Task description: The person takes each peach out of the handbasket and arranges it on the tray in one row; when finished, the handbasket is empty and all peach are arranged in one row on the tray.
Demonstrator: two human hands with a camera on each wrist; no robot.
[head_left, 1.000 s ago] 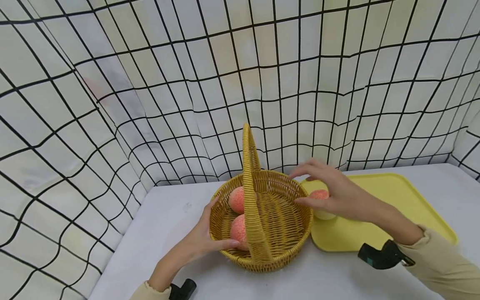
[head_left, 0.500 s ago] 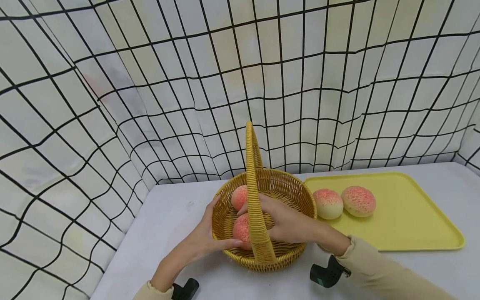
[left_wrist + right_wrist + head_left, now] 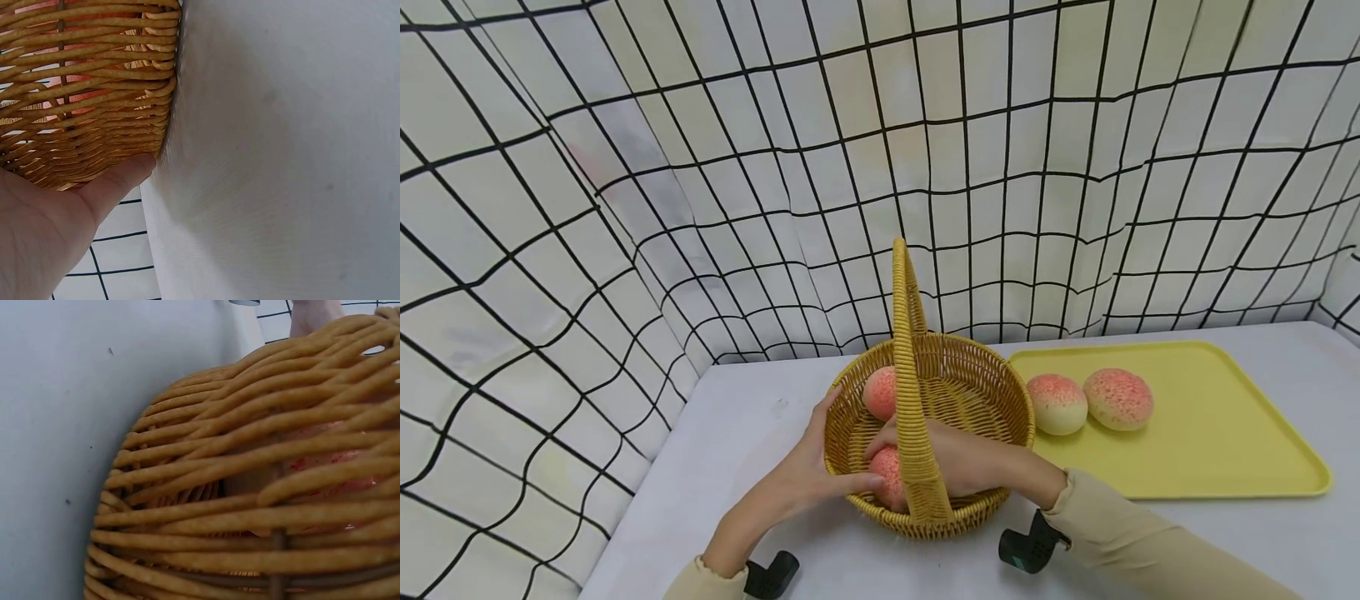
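A wicker basket (image 3: 962, 358) with a tall arched handle (image 3: 912, 408) stands on the table. My left hand (image 3: 808, 475) holds its left side, thumb at the rim; in the left wrist view a finger lies along the basket's underside. Two pink speckled peaches lie in the basket's left half, the rear peach (image 3: 880, 392) and the front peach (image 3: 889, 477). My right hand (image 3: 964, 458) reaches in under the handle, fingers curled over the front peach. The handle hides part of that hand and peach. In the right wrist view the woven wall (image 3: 250, 481) covers most of it.
A yellow tray (image 3: 1217, 433) lies right of the basket, its left end close by the basket's rim. On it sit a pink-and-cream peach (image 3: 1057, 405) and a flatter pink one (image 3: 1118, 400). A black-gridded white backdrop (image 3: 1000, 183) rises behind the white table (image 3: 752, 417).
My right hand has moved left from beside the tray's peach into the basket, then down and toward me onto the front peach. The left hand stays on the basket.
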